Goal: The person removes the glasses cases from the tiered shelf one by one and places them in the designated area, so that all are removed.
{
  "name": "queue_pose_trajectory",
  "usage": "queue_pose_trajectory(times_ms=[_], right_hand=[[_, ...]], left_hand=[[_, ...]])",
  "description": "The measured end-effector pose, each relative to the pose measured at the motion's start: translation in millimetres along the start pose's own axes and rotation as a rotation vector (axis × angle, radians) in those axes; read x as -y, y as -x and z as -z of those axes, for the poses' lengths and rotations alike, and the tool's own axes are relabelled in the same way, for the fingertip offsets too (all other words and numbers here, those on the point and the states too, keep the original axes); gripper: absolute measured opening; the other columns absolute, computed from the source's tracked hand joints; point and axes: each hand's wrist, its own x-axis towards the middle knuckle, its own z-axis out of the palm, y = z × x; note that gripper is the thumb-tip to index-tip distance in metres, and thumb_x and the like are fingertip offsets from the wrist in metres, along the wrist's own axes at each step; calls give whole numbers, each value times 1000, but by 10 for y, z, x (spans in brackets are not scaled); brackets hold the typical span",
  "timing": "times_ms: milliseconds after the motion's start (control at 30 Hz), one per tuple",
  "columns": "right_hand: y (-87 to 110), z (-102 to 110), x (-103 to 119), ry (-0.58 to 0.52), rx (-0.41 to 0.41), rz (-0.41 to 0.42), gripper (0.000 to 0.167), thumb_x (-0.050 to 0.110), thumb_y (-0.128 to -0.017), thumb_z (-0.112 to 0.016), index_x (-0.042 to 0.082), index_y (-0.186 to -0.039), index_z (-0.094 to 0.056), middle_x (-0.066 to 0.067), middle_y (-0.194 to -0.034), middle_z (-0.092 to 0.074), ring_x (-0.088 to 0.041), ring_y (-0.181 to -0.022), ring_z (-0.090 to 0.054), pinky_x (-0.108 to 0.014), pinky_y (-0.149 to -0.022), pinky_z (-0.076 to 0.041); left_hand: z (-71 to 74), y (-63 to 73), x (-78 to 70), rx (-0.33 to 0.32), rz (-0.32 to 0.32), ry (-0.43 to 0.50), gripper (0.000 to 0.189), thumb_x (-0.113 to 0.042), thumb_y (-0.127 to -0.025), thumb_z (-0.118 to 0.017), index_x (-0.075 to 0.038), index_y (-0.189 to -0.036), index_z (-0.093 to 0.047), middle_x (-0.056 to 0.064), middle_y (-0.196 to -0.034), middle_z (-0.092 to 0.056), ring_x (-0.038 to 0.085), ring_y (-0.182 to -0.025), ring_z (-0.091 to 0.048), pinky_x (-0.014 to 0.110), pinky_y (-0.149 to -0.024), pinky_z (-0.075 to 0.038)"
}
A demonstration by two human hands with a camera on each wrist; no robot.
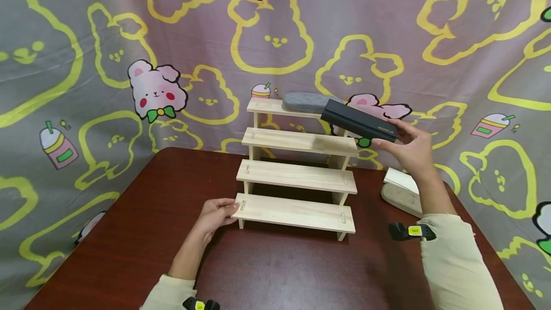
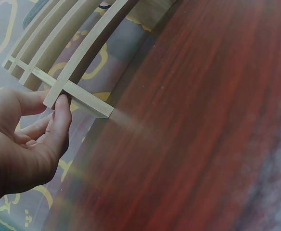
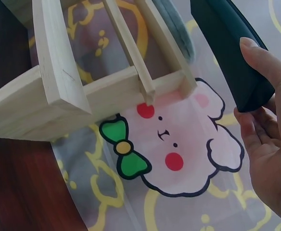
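A pale wooden rack (image 1: 297, 179) with several stepped shelves stands on the table. My left hand (image 1: 216, 215) pinches the left end of its lowest shelf, thumb and fingers around the board's edge in the left wrist view. My right hand (image 1: 411, 145) grips the right end of a long black glasses case (image 1: 359, 119). The case is held up in the air at the height of the top shelf, its right end tilted down. A grey felt glasses case (image 1: 307, 102) lies on the top shelf, and the black case overlaps its right end in the head view.
Right of the rack, a beige oval case (image 1: 402, 199) and a white flat box (image 1: 400, 179) lie on the dark red wooden table (image 1: 275, 271), partly behind the right forearm. A patterned curtain (image 1: 275, 27) hangs close behind the rack and along both sides.
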Motion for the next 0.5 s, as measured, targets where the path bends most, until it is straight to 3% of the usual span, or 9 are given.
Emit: queue_pose_trajectory(times_ms=[500], right_hand=[[91, 271, -89, -14, -70, -50, 55, -2, -78, -84, 3, -130, -67, 24, -100, -65, 9, -89, -65, 0, -81, -51]], left_hand=[[-3, -7, -11, -8, 12, -6, 41, -2, -97, -60, 20, -132, -53, 10, -99, -69, 4, -75, -65, 15, -67, -60]])
